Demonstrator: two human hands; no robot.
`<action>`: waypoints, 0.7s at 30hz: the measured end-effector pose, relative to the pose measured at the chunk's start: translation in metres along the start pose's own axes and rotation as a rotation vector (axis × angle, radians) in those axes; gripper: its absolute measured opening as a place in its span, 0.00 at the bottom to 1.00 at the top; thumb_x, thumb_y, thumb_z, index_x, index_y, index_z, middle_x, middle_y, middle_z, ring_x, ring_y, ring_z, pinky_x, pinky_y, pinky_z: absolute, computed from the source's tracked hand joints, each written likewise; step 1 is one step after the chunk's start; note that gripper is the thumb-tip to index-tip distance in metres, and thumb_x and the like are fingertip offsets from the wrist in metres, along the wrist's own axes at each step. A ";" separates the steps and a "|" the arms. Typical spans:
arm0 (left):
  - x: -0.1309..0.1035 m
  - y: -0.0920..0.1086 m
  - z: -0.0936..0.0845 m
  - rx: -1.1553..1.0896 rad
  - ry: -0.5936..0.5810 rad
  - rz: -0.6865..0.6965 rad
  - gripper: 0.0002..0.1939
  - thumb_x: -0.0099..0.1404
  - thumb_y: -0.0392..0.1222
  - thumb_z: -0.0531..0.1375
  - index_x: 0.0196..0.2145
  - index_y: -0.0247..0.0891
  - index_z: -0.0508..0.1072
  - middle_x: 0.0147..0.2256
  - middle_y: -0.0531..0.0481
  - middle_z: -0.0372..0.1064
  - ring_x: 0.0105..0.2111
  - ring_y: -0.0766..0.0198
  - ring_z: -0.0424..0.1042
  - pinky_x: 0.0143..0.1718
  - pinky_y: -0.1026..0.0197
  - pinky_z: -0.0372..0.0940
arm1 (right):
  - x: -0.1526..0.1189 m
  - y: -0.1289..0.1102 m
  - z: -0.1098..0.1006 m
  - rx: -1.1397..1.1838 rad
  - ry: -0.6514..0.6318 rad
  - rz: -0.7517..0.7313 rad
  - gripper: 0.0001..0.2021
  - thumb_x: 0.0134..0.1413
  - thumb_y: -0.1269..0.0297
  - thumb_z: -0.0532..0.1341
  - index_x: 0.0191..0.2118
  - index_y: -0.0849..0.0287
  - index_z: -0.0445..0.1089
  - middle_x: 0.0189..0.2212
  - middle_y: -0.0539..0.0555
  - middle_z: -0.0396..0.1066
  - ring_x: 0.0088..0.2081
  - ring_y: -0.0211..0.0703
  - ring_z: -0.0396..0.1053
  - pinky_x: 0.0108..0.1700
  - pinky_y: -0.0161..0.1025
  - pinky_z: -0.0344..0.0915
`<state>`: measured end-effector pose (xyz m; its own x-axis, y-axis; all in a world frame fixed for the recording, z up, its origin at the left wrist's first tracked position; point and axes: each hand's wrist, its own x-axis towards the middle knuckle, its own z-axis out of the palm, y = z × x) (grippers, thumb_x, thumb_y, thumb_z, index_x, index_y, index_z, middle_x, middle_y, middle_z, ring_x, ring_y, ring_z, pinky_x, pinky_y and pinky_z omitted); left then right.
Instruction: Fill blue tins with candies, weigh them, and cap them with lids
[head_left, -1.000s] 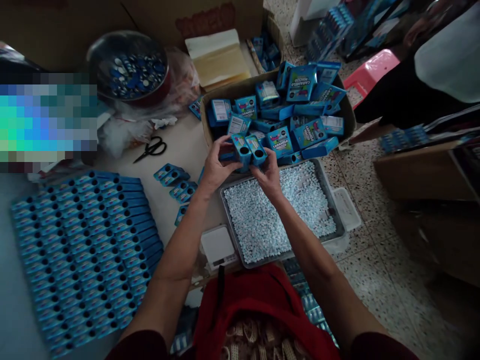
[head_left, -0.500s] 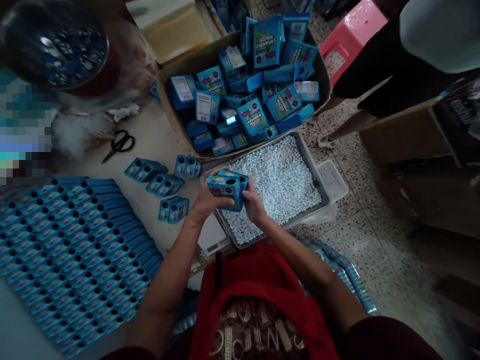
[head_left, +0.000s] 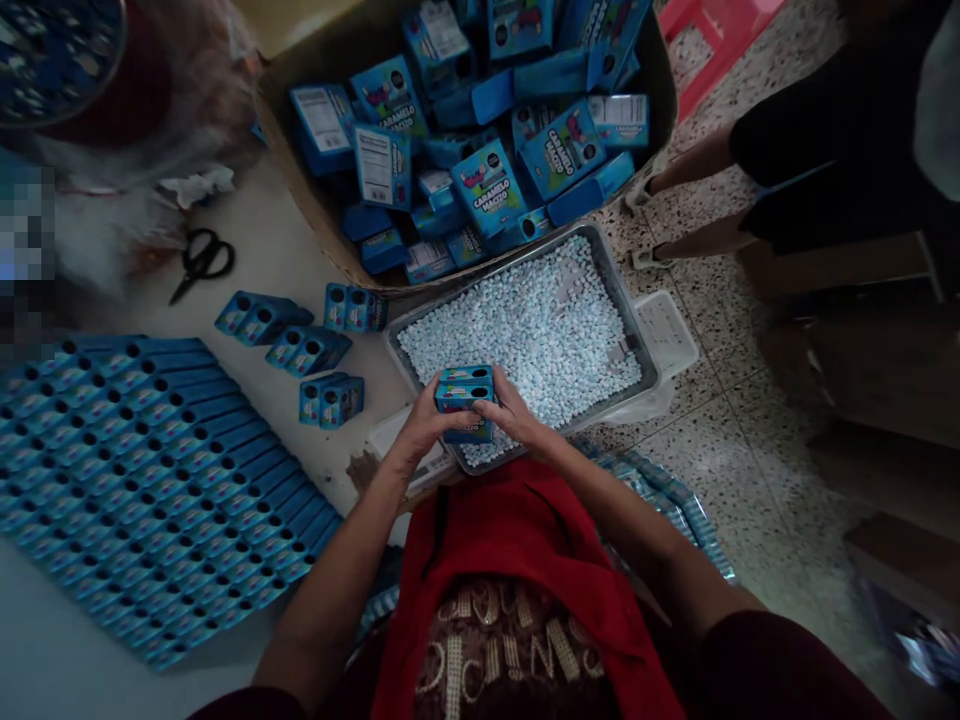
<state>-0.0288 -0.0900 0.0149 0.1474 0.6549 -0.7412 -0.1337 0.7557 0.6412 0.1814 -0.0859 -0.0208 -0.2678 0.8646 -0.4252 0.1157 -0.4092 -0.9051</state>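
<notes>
Two small blue candy boxes (head_left: pixel 465 391), side by side, are gripped between my hands above the near edge of a metal tray (head_left: pixel 651 345). My left hand (head_left: pixel 424 425) wraps their left side, thumb across the front. From the right, my right hand (head_left: pixel 516 410) closes on the same boxes, its thumb near a dark round mark on the top. Small pale blue-white candies (head_left: pixel 517 320) fill the tray beneath. Left of the tray stand a few paired blue boxes (head_left: pixel 331 400) on the table.
A cardboard carton (head_left: pixel 315 225) of jumbled blue boxes stands behind the tray. Dense rows of blue boxes (head_left: pixel 165 480) cover the left. Black scissors (head_left: pixel 201 264) lie by a plastic bag. At right are a person's legs (head_left: pixel 705 235), a pink stool (head_left: pixel 720 50) and brown cartons (head_left: pixel 885 370).
My hands have turned the boxes from slanted to nearly level, and the two now sit close together. The view has shifted, bringing the tray and carton nearer.
</notes>
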 end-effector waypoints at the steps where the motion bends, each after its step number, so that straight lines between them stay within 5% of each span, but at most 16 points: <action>1: 0.003 0.006 -0.007 0.066 0.066 0.047 0.49 0.34 0.54 0.89 0.51 0.41 0.75 0.45 0.48 0.85 0.43 0.49 0.85 0.48 0.53 0.80 | 0.016 -0.002 -0.011 -0.054 -0.043 -0.046 0.34 0.51 0.27 0.75 0.47 0.51 0.73 0.46 0.58 0.78 0.52 0.65 0.73 0.64 0.65 0.72; 3: 0.011 0.019 -0.026 0.282 0.228 0.161 0.49 0.36 0.55 0.88 0.52 0.42 0.75 0.47 0.48 0.84 0.49 0.45 0.85 0.55 0.49 0.80 | 0.061 -0.006 -0.029 -0.158 -0.077 -0.160 0.33 0.55 0.28 0.76 0.50 0.52 0.78 0.55 0.63 0.81 0.63 0.70 0.71 0.77 0.71 0.60; 5: 0.019 0.033 -0.044 0.590 0.381 0.260 0.45 0.39 0.54 0.86 0.52 0.44 0.74 0.49 0.47 0.84 0.55 0.40 0.84 0.62 0.44 0.79 | 0.115 -0.008 -0.035 -0.437 -0.210 -0.394 0.23 0.75 0.39 0.68 0.55 0.54 0.80 0.63 0.66 0.81 0.69 0.68 0.69 0.79 0.71 0.59; 9: 0.034 0.042 -0.054 1.049 0.443 0.217 0.41 0.47 0.49 0.85 0.55 0.45 0.74 0.52 0.43 0.83 0.58 0.32 0.84 0.64 0.37 0.77 | 0.187 0.000 -0.019 -0.854 -0.515 -0.667 0.10 0.79 0.66 0.63 0.54 0.59 0.82 0.63 0.60 0.83 0.72 0.58 0.68 0.78 0.61 0.61; 11: 0.038 0.037 -0.046 1.162 0.420 0.155 0.41 0.51 0.50 0.85 0.56 0.44 0.73 0.55 0.39 0.83 0.60 0.30 0.83 0.64 0.36 0.77 | 0.187 0.005 -0.014 -0.978 -0.514 -0.671 0.11 0.80 0.68 0.61 0.56 0.63 0.81 0.64 0.61 0.83 0.71 0.58 0.68 0.76 0.61 0.62; 14: 0.043 0.023 -0.033 1.289 0.400 0.122 0.38 0.52 0.50 0.85 0.55 0.44 0.73 0.57 0.36 0.81 0.62 0.31 0.82 0.64 0.37 0.77 | 0.150 0.008 -0.028 -1.134 -0.442 -0.566 0.15 0.82 0.66 0.57 0.59 0.65 0.80 0.64 0.69 0.82 0.67 0.64 0.72 0.72 0.62 0.67; 18: 0.057 0.015 -0.023 1.355 0.324 0.190 0.34 0.50 0.48 0.85 0.45 0.46 0.71 0.46 0.39 0.83 0.51 0.32 0.85 0.54 0.38 0.79 | 0.111 0.016 -0.086 -0.978 -0.362 -0.429 0.19 0.85 0.53 0.58 0.56 0.57 0.85 0.57 0.67 0.86 0.61 0.66 0.77 0.68 0.63 0.70; 21: 0.073 0.017 -0.017 1.358 0.291 0.237 0.34 0.45 0.45 0.86 0.41 0.46 0.70 0.41 0.43 0.82 0.48 0.33 0.84 0.51 0.39 0.78 | 0.118 0.036 -0.126 -0.728 -0.081 -0.464 0.27 0.83 0.37 0.58 0.62 0.50 0.85 0.69 0.63 0.81 0.71 0.68 0.71 0.77 0.68 0.63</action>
<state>-0.0367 -0.0292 -0.0317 0.0275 0.8675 -0.4968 0.9346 0.1541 0.3207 0.2744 0.0382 -0.1045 -0.5033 0.8634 -0.0344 0.5539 0.2918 -0.7798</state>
